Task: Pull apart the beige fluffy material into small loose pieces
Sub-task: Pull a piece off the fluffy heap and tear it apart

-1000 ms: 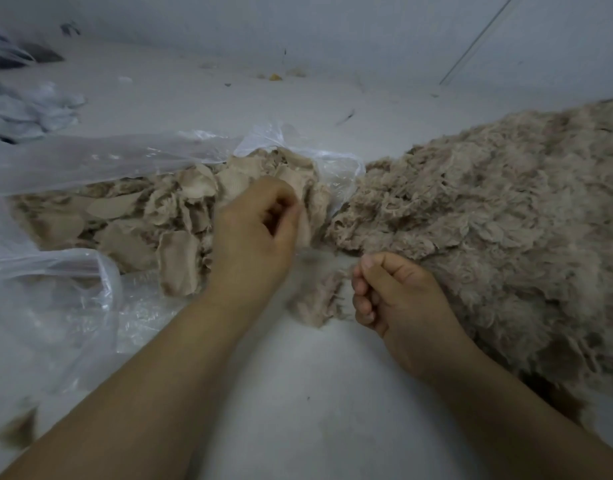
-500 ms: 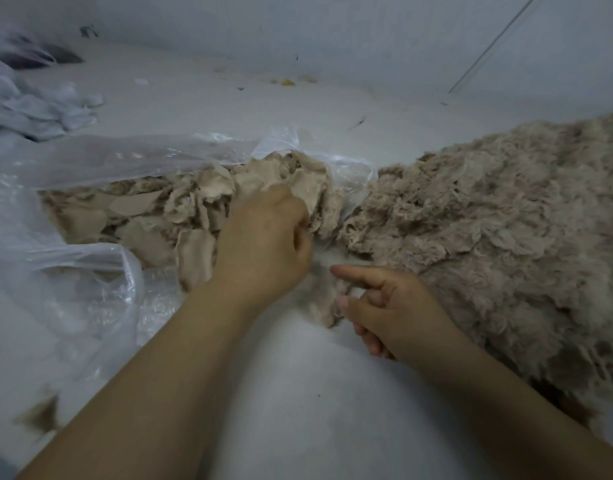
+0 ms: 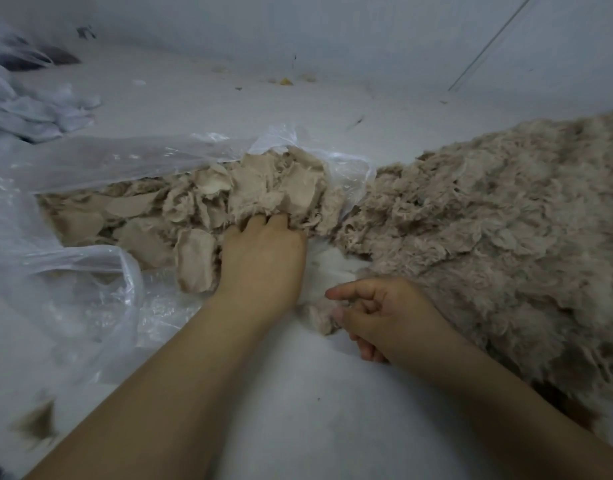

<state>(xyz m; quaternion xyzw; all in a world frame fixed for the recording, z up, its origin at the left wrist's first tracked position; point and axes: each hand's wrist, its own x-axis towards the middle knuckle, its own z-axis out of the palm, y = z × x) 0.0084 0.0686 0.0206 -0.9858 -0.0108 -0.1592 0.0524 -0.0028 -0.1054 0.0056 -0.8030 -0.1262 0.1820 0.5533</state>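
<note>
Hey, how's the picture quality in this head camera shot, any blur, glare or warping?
Head view: dim, flat bluish light with soft shadows; small glare streaks on the clear plastic bag; the wide lens bends the wall line and stretches the forearms; edges are soft, the bottom-left corner smeared; the left hand and right hand are fairly sharp.

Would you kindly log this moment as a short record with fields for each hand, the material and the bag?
left hand: fingers dug into the chunks at the bag mouth; grip hidden
right hand: pinches a small tuft
compact chunks: piled in the clear plastic bag
loose fluffy pile: right of the bag
surface: white table
</note>
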